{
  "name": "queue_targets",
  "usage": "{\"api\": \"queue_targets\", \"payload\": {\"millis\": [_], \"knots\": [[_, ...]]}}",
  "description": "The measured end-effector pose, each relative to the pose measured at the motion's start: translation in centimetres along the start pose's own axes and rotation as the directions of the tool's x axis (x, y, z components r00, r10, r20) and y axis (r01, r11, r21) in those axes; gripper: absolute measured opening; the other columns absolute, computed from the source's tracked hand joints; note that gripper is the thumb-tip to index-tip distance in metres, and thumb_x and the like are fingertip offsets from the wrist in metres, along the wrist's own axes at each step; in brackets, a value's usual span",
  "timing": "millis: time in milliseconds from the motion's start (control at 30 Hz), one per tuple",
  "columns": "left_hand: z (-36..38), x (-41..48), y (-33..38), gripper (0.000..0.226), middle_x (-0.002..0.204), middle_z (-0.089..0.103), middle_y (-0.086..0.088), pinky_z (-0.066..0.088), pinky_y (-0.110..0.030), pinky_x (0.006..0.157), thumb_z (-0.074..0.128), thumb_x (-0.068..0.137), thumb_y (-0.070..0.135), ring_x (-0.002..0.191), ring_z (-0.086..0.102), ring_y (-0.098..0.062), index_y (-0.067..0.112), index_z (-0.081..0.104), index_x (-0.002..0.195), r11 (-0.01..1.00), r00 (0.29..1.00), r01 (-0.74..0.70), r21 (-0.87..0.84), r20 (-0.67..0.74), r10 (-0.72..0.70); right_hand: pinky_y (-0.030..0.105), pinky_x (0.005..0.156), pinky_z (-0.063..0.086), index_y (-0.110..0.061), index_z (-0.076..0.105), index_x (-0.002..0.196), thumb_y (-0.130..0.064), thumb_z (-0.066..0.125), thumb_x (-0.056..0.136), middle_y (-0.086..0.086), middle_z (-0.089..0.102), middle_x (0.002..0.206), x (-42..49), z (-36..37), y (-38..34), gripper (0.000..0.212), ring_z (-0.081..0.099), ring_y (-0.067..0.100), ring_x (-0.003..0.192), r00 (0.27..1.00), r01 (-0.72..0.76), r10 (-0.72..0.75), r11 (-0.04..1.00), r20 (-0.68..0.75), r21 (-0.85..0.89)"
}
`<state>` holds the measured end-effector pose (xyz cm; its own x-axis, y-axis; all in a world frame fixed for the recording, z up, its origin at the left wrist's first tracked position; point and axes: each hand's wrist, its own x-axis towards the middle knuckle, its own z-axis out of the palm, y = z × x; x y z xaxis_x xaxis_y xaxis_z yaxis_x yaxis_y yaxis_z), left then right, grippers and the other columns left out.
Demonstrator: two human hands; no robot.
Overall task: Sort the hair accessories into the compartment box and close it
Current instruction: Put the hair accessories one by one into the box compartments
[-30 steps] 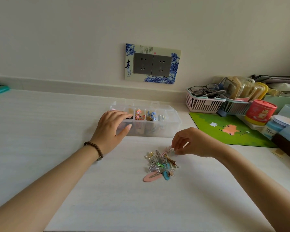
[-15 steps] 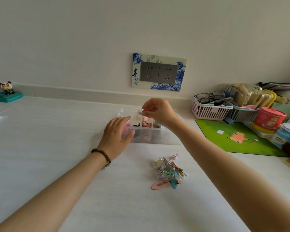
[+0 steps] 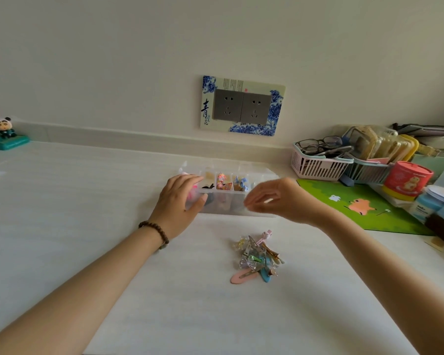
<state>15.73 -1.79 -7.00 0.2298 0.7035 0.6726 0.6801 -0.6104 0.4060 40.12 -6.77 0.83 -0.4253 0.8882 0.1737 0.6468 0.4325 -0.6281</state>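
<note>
A clear compartment box (image 3: 256,172) stands open on the white table, with small coloured accessories in several compartments. My left hand (image 3: 178,201) rests on the box's left front corner and grips it. In front of the box's right half hovers my right hand (image 3: 280,198), blurred, fingers loosely apart and nothing visible in them. A pile of hair clips (image 3: 256,257) lies on the table nearer to me, with a pink snap clip (image 3: 242,276) and a blue one at its near edge.
At the right stand a pink basket (image 3: 315,167) with glasses, a second basket with pouches, a red tub (image 3: 406,180), a blue-white bottle and a green mat (image 3: 356,203). A panda figurine (image 3: 4,134) sits far left. A double wall socket (image 3: 241,106) is behind the box.
My right hand took a clip from the pile, carried it over the box, and has now drawn back toward me without it. The left hand stayed on the box.
</note>
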Motion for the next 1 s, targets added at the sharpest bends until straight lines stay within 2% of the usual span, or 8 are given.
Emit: {"api": "queue_targets", "payload": {"millis": [100, 200, 400, 567, 667, 800, 867, 1000], "knots": [[0.0, 0.0, 0.1, 0.055, 0.125, 0.054, 0.000, 0.026, -0.028, 0.104, 0.036, 0.083, 0.051, 0.123, 0.035, -0.019, 0.016, 0.051, 0.122, 1.000, 1.000, -0.003, 0.007, -0.007, 0.003, 0.008, 0.079, 0.050, -0.017, 0.070, 0.101, -0.022, 0.069, 0.080, -0.008, 0.070, 0.096, -1.7, -0.2, 1.7, 0.022, 0.066, -0.001, 0.087, 0.995, -0.041, 0.052, 0.990, 0.080, -0.136], [0.0, 0.0, 0.1, 0.054, 0.124, 0.055, -0.001, 0.027, -0.030, 0.104, 0.037, 0.083, 0.050, 0.122, 0.036, -0.019, 0.016, 0.053, 0.121, 1.000, 1.000, -0.006, 0.017, -0.009, 0.006, 0.019, 0.082, 0.054, -0.024, 0.070, 0.103, -0.030, 0.070, 0.079, -0.015, 0.067, 0.099, -2.7, -0.3, 3.1, 0.024, 0.063, 0.002, 0.090, 0.986, -0.084, 0.113, 0.973, 0.126, -0.217], [0.0, 0.0, 0.0, 0.052, 0.122, 0.056, -0.002, 0.031, -0.036, 0.105, 0.038, 0.083, 0.049, 0.122, 0.038, -0.022, 0.015, 0.055, 0.119, 0.999, 1.000, -0.009, 0.032, -0.006, 0.009, 0.023, 0.077, 0.053, -0.027, 0.070, 0.092, -0.034, 0.073, 0.076, -0.012, 0.064, 0.095, -3.4, 0.5, 4.4, 0.017, 0.059, 0.005, 0.085, 0.986, -0.118, 0.139, 0.972, 0.090, -0.202], [0.0, 0.0, 0.0, 0.052, 0.122, 0.056, -0.001, 0.030, -0.034, 0.104, 0.038, 0.083, 0.049, 0.122, 0.037, -0.022, 0.016, 0.055, 0.119, 0.999, 1.000, -0.010, 0.035, -0.008, 0.010, 0.019, 0.074, 0.053, -0.019, 0.064, 0.083, -0.019, 0.071, 0.079, -0.007, 0.067, 0.084, -3.5, 0.5, 4.6, 0.008, 0.062, 0.005, 0.076, 0.993, -0.107, 0.111, 0.991, 0.045, -0.076], [0.1, 0.0, 0.1, 0.053, 0.123, 0.055, 0.000, 0.026, -0.028, 0.104, 0.037, 0.082, 0.050, 0.123, 0.035, -0.020, 0.016, 0.054, 0.120, 0.999, 1.000, -0.008, 0.037, -0.002, 0.008, 0.019, 0.070, 0.054, -0.015, 0.063, 0.084, -0.012, 0.072, 0.077, -0.002, 0.070, 0.082, -3.2, 0.5, 4.3, 0.012, 0.066, 0.006, 0.072, 0.992, -0.115, 0.117, 0.992, -0.047, 0.059], [0.0, 0.0, 0.1, 0.055, 0.123, 0.054, 0.001, 0.025, -0.027, 0.103, 0.035, 0.082, 0.053, 0.123, 0.034, -0.019, 0.017, 0.054, 0.120, 0.999, 1.000, -0.003, 0.042, 0.007, 0.003, 0.016, 0.065, 0.055, -0.009, 0.059, 0.092, -0.004, 0.067, 0.077, 0.003, 0.072, 0.082, -1.7, -0.9, 3.5, 0.017, 0.069, 0.007, 0.069, 0.930, -0.082, 0.207, 0.922, -0.304, 0.378], [0.0, 0.0, 0.1, 0.056, 0.124, 0.053, 0.001, 0.026, -0.028, 0.104, 0.035, 0.082, 0.054, 0.123, 0.034, -0.018, 0.018, 0.053, 0.121, 0.999, 1.000, 0.002, 0.041, 0.014, -0.003, 0.015, 0.065, 0.055, -0.005, 0.059, 0.093, -0.005, 0.068, 0.078, 0.004, 0.071, 0.082, -0.3, -2.0, 3.4, 0.017, 0.069, 0.006, 0.067, 0.895, -0.062, 0.219, 0.924, -0.388, 0.377], [0.0, 0.0, 0.2, 0.058, 0.125, 0.053, 0.001, 0.025, -0.027, 0.103, 0.034, 0.081, 0.054, 0.123, 0.033, -0.018, 0.018, 0.052, 0.122, 0.999, 1.000, 0.007, 0.041, 0.019, -0.007, 0.015, 0.061, 0.056, -0.010, 0.059, 0.083, -0.006, 0.070, 0.078, 0.002, 0.069, 0.077, 2.7, -3.1, 3.2, 0.013, 0.066, 0.004, 0.058, 0.873, -0.085, 0.223, 0.945, -0.433, 0.316]]}}
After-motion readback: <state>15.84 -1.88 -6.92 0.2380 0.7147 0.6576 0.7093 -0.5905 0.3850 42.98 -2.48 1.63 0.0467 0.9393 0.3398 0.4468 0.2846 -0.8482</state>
